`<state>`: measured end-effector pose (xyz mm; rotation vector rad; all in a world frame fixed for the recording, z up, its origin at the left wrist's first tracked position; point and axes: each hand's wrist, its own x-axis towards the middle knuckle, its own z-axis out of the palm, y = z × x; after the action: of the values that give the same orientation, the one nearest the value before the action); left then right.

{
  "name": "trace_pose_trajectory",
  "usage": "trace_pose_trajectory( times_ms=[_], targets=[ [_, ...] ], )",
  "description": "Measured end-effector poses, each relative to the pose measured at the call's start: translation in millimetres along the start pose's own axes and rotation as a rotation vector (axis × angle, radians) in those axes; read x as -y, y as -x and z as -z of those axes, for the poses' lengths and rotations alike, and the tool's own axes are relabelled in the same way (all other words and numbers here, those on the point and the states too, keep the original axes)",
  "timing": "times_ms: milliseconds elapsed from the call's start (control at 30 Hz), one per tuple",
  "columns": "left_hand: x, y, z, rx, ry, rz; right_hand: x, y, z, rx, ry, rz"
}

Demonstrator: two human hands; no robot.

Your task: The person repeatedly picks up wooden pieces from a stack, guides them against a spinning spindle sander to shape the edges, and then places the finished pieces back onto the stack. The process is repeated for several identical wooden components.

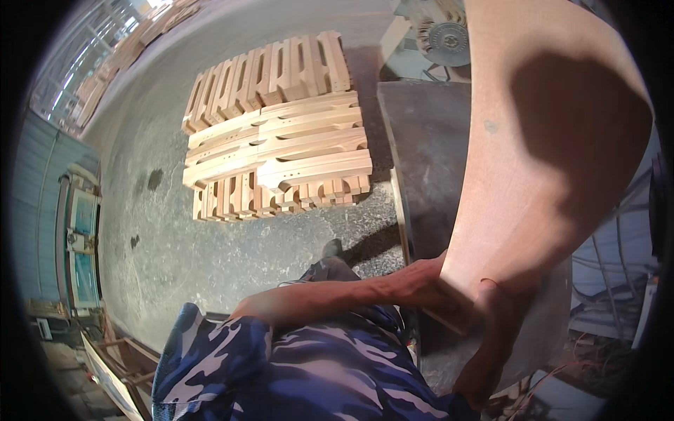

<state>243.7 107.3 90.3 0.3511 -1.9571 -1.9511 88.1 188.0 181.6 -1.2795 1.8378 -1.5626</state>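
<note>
A broad, pale wooden board (505, 182) rises across the right of the head view, and a dark shadow falls on its upper part. My left hand (425, 284) reaches over from the left and is closed on the board's near left corner, with its fingertips partly hidden. At the near end, my right hand (497, 303) grips the edge with its thumb on the upper face; its other fingers are out of sight below. Under the board lies a dark, flat worktable (432, 154).
On the concrete floor to the left stands a stack of shaped wooden pieces (281, 140) with cut-out curves. A machine with a round, toothed part (446, 42) is beyond the worktable. Cables (611, 245) hang at the right. A wooden frame (123, 365) is at the lower left.
</note>
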Motion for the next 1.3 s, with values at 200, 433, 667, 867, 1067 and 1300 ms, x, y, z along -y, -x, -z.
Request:
trace_pose_trajectory(
  times_ms=[200, 433, 667, 867, 1067, 1300],
  targets=[
    [-8, 40, 45, -0.106, 0.072, 0.009, 25, -8, -54, 0.309, 0.116, -0.141],
    [-32, 119, 123, -0.394, 0.477, -0.067, 66, -19, -187, 0.429, -0.029, -0.051],
    [-35, 202, 200, -0.532, 0.595, -0.045, 115, -23, -302, 0.719, 0.157, -0.100],
    [-30, 277, 245, -0.781, 0.596, 0.087, 128, -37, -395, 1.091, 0.121, 0.033],
    [-14, 308, 281, -1.262, 0.902, -0.249, 107, -74, -448, 0.931, -0.098, 0.077],
    [40, 393, 337, -1.715, 0.861, -0.238, -31, -136, -427, 0.639, -0.153, -0.319]
  ],
)
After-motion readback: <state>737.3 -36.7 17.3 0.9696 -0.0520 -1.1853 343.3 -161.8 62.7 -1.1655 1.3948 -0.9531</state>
